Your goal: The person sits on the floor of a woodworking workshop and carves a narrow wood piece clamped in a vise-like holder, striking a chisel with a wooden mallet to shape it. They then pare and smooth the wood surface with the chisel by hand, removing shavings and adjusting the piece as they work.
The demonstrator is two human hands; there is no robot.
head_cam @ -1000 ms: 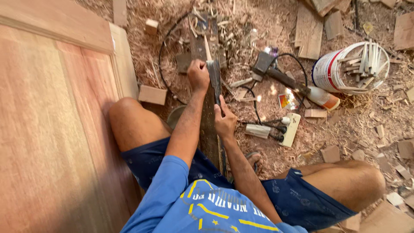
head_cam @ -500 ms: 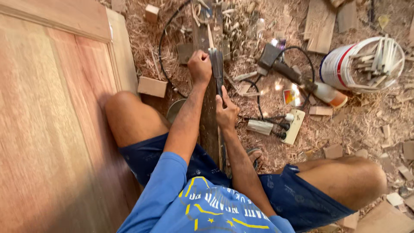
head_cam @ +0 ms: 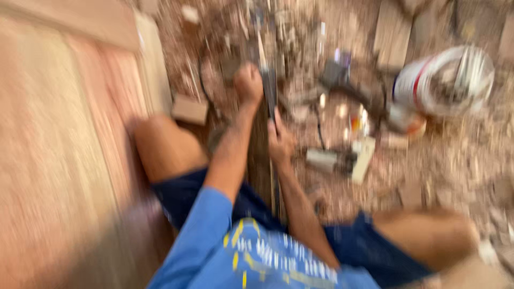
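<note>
Between the knees: plank (head_cam: pixel 261 160) on floor | left hand (head_cam: pixel 248 85) clamped on tool (head_cam: pixel 269 93) at plank's far end | right hand (head_cam: pixel 280 142) just behind, grip blurred | bucket (head_cam: pixel 447 80) well right.

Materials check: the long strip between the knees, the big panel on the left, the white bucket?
The frame is blurred, so these are tentative. Long strip: dark brown, matte, probably unfinished wood. Big panel: reddish, pale banding like grain, looks like bare sanded wood. White bucket: smooth white wall with a red band, likely plastic.
</note>
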